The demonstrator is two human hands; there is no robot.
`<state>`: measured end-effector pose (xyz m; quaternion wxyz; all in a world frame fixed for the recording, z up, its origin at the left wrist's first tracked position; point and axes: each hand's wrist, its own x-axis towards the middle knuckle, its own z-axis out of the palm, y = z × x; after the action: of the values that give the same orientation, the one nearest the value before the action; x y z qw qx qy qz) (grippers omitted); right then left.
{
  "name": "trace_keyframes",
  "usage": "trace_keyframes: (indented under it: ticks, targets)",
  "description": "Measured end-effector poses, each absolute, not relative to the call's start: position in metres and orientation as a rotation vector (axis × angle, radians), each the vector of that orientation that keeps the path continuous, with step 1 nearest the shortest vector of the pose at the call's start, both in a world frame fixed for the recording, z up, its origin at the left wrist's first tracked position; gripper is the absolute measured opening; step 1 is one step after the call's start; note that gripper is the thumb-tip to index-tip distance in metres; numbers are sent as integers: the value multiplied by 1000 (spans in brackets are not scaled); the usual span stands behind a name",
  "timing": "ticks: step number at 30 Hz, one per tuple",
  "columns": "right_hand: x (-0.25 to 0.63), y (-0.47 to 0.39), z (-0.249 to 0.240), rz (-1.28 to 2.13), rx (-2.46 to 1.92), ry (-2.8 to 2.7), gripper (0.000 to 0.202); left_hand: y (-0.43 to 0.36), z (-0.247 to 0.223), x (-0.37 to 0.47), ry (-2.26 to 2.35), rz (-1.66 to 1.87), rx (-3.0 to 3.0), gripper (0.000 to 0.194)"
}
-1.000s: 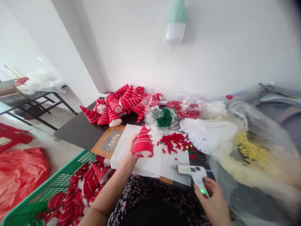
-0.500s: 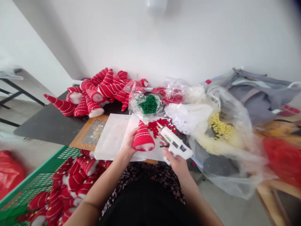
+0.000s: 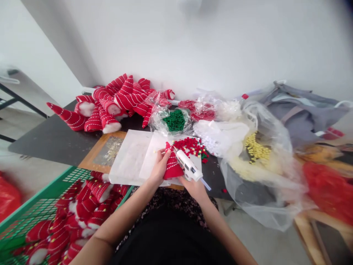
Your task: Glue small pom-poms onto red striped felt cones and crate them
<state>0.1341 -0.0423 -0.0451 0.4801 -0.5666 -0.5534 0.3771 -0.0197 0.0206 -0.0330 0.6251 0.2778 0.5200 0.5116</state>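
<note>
My left hand [image 3: 160, 165] grips a red cone-shaped hat with white stitched stripes [image 3: 172, 169] over white paper [image 3: 132, 152], its fingers near the tip. My right hand [image 3: 194, 188] is wrapped round a white glue gun [image 3: 188, 165], whose nozzle points up and left at the upper part of the hat. Small red pompoms [image 3: 189, 143], with a few green and white ones among them, lie loose just behind the glue gun. Part of the hat is hidden by the gun.
Stuffed red striped hats [image 3: 124, 97] are piled at the back left. A green crate [image 3: 41, 191] of similar hats stands at lower left. Bags of green pompoms [image 3: 175, 120], white pompoms [image 3: 213, 141] and yellow pompoms [image 3: 256, 149] sit behind and to the right.
The glue gun has moved left, from beside the hat to against its upper part. The hat has turned, and its white base no longer shows.
</note>
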Motion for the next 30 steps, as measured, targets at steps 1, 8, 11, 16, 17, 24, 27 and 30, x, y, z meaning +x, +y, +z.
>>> trace_keyframes:
  ticks: [1, 8, 11, 16, 17, 24, 27, 30]
  targets:
    - [132, -41, -48, 918, -1409, -1318, 39, 16, -39, -21, 1269, 1265, 738, 43]
    - [125, -44, -63, 931, -1552, -1221, 43, -40, -70, -56, 1511, 1466, 1680, 45]
    - [123, -45, -62, 918, -1566, -1242, 44, -48, -68, -65, 1479, 1318, 1989, 48]
    - [118, -45, -56, 952, -1470, -1228, 38, -37, -58, -65, 1492, 1354, 2163, 27]
    - [117, -44, -54, 964, -1436, -1239, 37, -35, -57, -64, 1473, 1354, 2182, 26]
    - [115, -40, -50, 988, -1342, -1284, 36, -33, -60, -60, 1424, 1278, 2215, 39]
    - [114, -39, -51, 980, -1322, -1298, 28, -33, -61, -58, 1419, 1310, 2203, 36]
    - [114, -38, -51, 981, -1312, -1312, 24, -32, -62, -57, 1404, 1359, 2230, 39]
